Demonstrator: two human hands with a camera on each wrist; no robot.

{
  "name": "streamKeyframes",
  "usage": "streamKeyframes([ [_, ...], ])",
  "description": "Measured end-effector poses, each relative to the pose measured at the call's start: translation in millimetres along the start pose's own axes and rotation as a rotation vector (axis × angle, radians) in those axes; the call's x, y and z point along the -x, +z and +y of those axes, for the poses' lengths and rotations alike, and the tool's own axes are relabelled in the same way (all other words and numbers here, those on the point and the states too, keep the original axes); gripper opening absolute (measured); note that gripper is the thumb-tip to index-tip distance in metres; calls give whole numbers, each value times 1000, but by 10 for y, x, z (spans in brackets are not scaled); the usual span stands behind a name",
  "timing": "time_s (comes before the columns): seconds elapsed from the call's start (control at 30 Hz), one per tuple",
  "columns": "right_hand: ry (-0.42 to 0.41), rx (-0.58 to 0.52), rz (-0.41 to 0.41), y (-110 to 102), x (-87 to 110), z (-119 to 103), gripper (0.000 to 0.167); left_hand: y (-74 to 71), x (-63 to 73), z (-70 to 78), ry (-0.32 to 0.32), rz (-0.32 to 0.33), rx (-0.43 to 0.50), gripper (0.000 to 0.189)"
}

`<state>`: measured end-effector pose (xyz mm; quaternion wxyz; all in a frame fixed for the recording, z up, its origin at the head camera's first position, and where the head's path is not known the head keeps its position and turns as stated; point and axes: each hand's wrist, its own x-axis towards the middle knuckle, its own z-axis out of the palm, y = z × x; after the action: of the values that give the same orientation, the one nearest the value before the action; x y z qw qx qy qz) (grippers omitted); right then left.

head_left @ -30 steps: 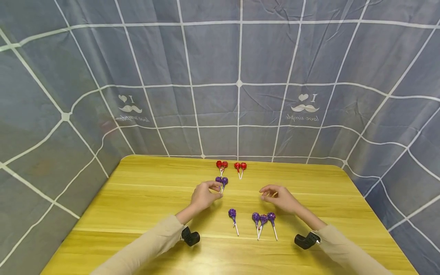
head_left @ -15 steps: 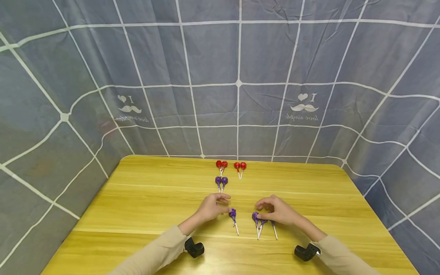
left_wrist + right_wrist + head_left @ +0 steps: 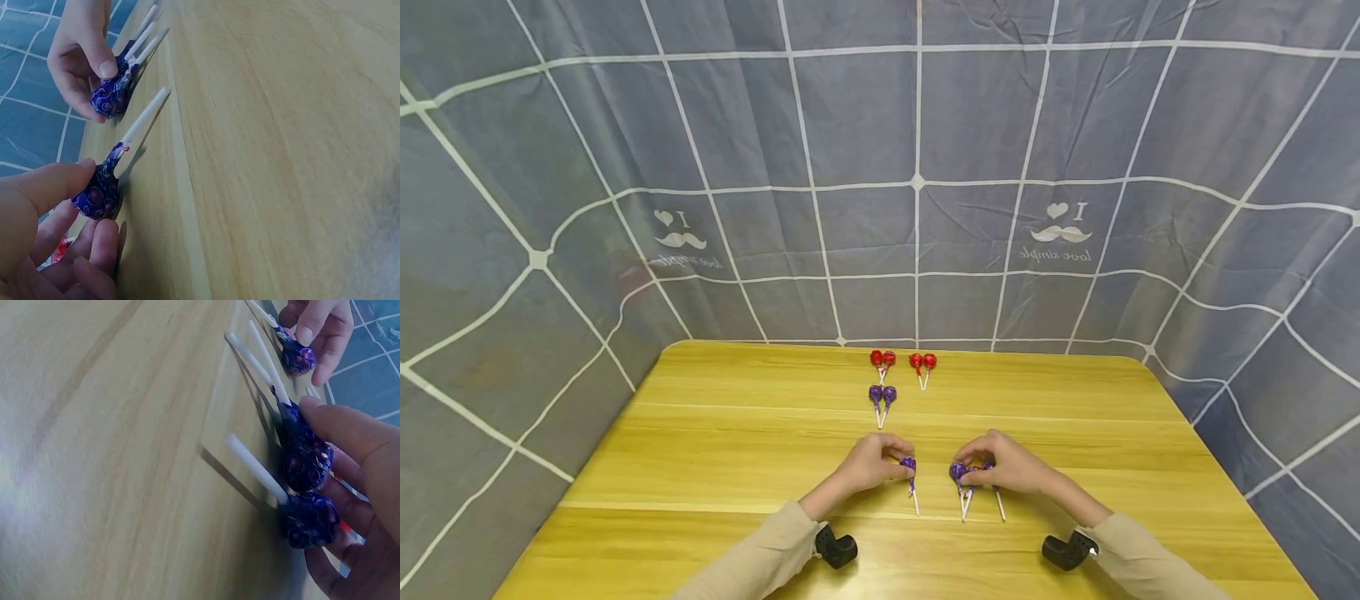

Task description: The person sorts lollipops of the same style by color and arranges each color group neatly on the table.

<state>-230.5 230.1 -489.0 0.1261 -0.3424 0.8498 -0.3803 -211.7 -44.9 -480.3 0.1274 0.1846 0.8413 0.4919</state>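
A single purple-wrapped lollipop [image 3: 99,190] lies on the table with its white stick toward the person; my left hand [image 3: 874,462] pinches its head between thumb and fingers. To the right, my right hand [image 3: 1009,465] has its thumb and curled fingers round the heads of a cluster of purple lollipops [image 3: 957,472]. The thumb partly covers the cluster in the head view. In the right wrist view, one lollipop [image 3: 311,519] of the cluster lies nearest the camera, and its fingers reach behind the heads. All the sticks of the cluster show.
Behind the hands lies a pair of purple lollipops [image 3: 882,396]. Farther back are two pairs of red lollipops, a left pair [image 3: 883,359] and a right pair [image 3: 922,362]. The wooden table [image 3: 737,450] ends at a grey grid-patterned curtain [image 3: 865,233].
My left hand has moved from the rear purple pair toward the person and right, onto the single lollipop. My right hand has come down to the purple cluster and closed round it.
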Motion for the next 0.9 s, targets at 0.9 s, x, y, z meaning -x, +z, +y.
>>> streamKeyframes([
  [0.9,150,3,-19,30,-75,-103,28,29,-8,-98,-56,49,-4,29],
])
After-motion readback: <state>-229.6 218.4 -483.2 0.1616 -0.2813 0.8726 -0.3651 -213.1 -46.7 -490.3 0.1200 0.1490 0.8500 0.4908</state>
